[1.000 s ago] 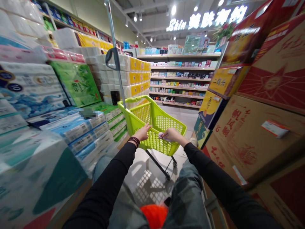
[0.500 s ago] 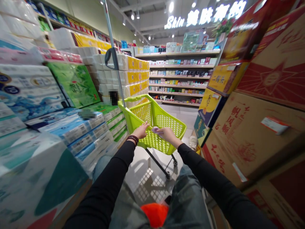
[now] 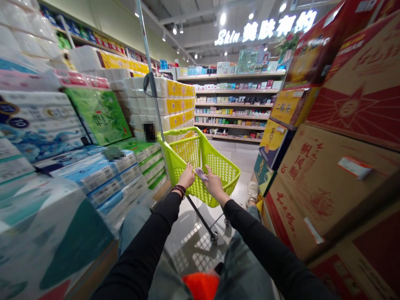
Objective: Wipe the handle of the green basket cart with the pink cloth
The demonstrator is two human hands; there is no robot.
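Observation:
A lime green shopping cart (image 3: 215,164) stands in the aisle ahead of me. My left hand (image 3: 186,176) rests on the cart's near rim, fingers curled over the edge. My right hand (image 3: 213,182) sits beside it on the same rim, pinching a small pale wipe or cloth (image 3: 200,172) against the plastic. A dark bead bracelet (image 3: 178,189) circles my left wrist. Both arms wear black sleeves. My legs in grey jeans stretch forward below, with one pale shoe (image 3: 251,190) by the cart.
Stacked tissue and toilet paper packs (image 3: 93,166) line the left side. Big red and brown cardboard boxes (image 3: 328,166) crowd the right. A metal pole (image 3: 151,79) rises from the cart. Shelves of skincare goods (image 3: 234,108) stand at the aisle's end. Tiled floor (image 3: 190,246) lies beneath.
My right hand has slid left along the cart rim with the cloth, closing on my left hand. The cart has shifted slightly left.

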